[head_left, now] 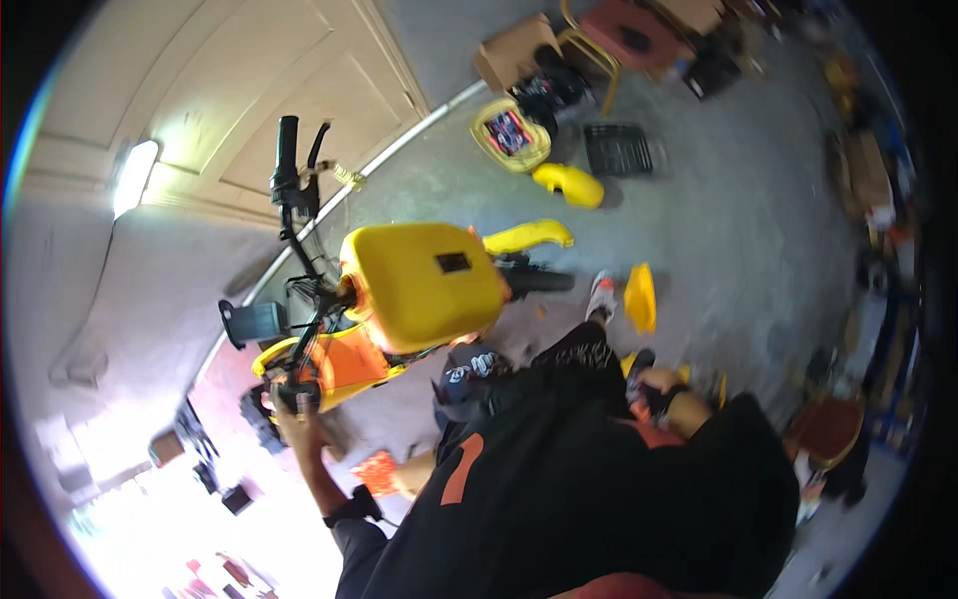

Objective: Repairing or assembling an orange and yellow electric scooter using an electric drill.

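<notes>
A yellow and orange scooter or moped (424, 285) stands tilted in front of me. Its far handlebar grip (287, 145) points up the picture, with a brake lever beside it. My left hand (292, 407) is closed around the near handlebar grip (304, 396). Close to my body on the right is my right hand (656, 382), small and blurred; a dark object lies against it, and its fingers are not clear. Below the yellow panel, a person in a dark cap (469, 375) is low beside the scooter. An orange patterned cloth-like thing (375, 473) is near that person's arm.
Loose yellow body panels (569, 186) lie on the grey floor, one (642, 298) by my shoe (603, 297). Beyond are a black crate (617, 150), a yellow basin (489, 135), a cardboard box (514, 52) and a chair (624, 35). A stool (828, 432) stands at right.
</notes>
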`<state>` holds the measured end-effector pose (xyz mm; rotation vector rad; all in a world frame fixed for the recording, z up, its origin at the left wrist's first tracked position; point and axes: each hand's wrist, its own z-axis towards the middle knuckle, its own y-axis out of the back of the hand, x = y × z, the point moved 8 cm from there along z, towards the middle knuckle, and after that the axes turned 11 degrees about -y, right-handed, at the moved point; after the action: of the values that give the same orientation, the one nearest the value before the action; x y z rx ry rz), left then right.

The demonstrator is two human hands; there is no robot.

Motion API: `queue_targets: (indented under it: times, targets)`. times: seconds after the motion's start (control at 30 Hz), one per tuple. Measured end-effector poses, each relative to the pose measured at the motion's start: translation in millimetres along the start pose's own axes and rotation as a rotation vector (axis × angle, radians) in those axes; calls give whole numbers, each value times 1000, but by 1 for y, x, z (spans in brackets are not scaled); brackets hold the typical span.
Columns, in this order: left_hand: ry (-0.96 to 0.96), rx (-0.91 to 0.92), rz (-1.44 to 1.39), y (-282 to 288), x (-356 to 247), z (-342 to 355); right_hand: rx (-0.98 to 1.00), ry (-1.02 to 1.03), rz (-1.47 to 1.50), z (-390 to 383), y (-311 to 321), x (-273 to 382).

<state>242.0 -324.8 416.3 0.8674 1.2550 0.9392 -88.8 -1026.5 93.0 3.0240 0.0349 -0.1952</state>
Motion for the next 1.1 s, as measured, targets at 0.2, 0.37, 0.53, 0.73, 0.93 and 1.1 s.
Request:
queue_targets:
  times: [0.2, 0.37, 0.53, 0.73, 0.93, 1.1]
  targets:
    - [493, -98, 29, -50, 7, -27, -200, 44, 184, 15, 183, 45]
    - [689, -75, 512, -55, 11, -6, -130, 52, 322, 25, 294, 46]
    - [716, 286, 483, -51, -20, 26, -220, 125, -275, 4, 343, 49]
    - [853, 239, 510, -41, -66, 44, -184, 156, -597, -64, 339, 79]
    - [983, 160, 513, -40, -87, 34, -152, 192, -636, -76, 357, 145]
    - [1034, -353, 542, -52, -110, 18, -111, 268, -658, -99, 359, 244]
